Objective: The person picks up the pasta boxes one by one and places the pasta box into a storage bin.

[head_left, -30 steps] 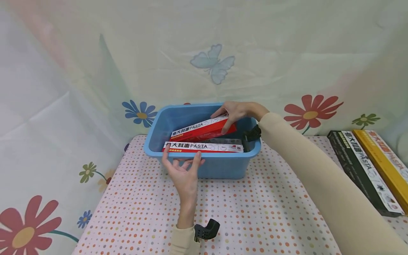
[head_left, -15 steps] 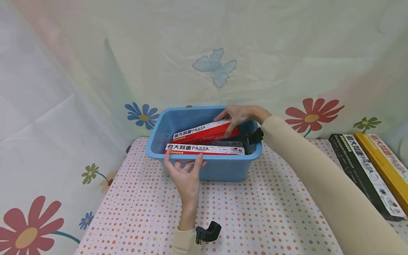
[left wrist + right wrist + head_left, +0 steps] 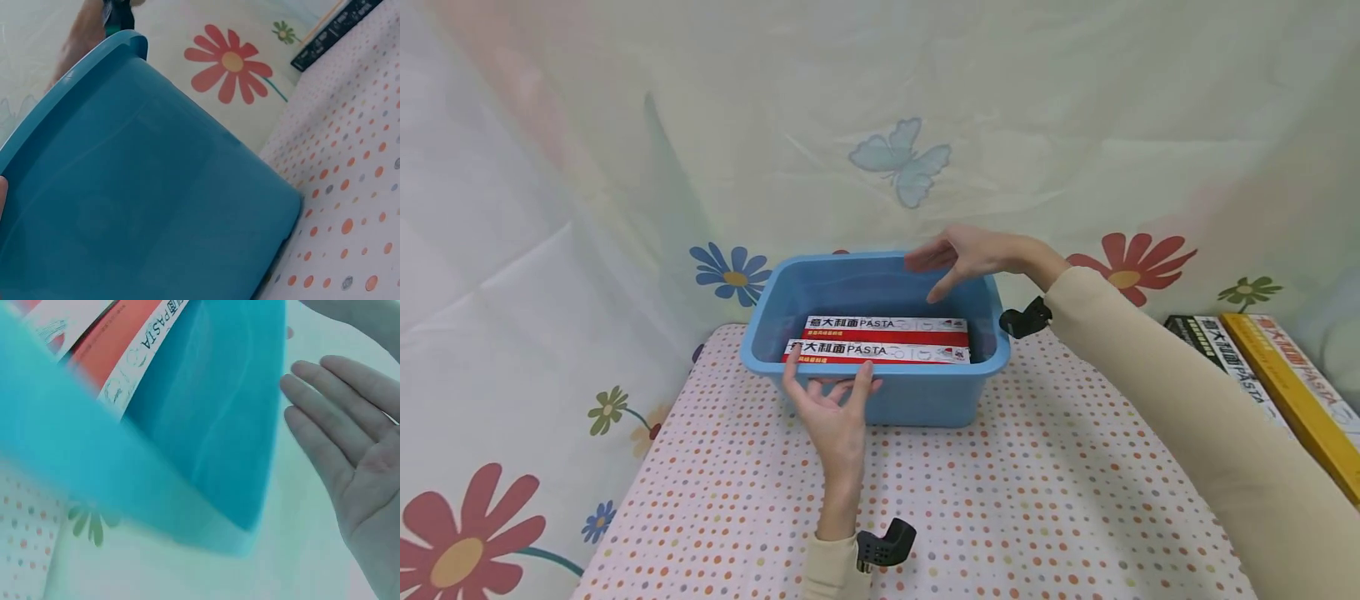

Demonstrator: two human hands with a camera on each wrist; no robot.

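Note:
Two red-and-white pasta boxes lie side by side in a blue plastic bin (image 3: 925, 396). The rear pasta box (image 3: 917, 337) lies flat behind the front pasta box (image 3: 895, 352). At the bin's front rim, my left hand (image 3: 833, 425) holds on, its index finger over the edge by the front box and its thumb at the rim. A fingertip shows at the left edge of the left wrist view. My right hand (image 3: 973, 252) hovers over the bin's right rear part, fingers extended and holding nothing. The right wrist view shows its palm (image 3: 375, 481) beside the bin wall.
A black pasta box (image 3: 1232, 358) and a yellow pasta box (image 3: 1300, 400) lie on the right side of the dotted tablecloth (image 3: 1037, 467). A flowered curtain (image 3: 775, 125) hangs behind the bin. My right sleeve partly covers the black box.
The right hand has let go of the rear red pasta box and lifted away. That box has gone from tilted to flat beside the front one. The left hand stays at the rim.

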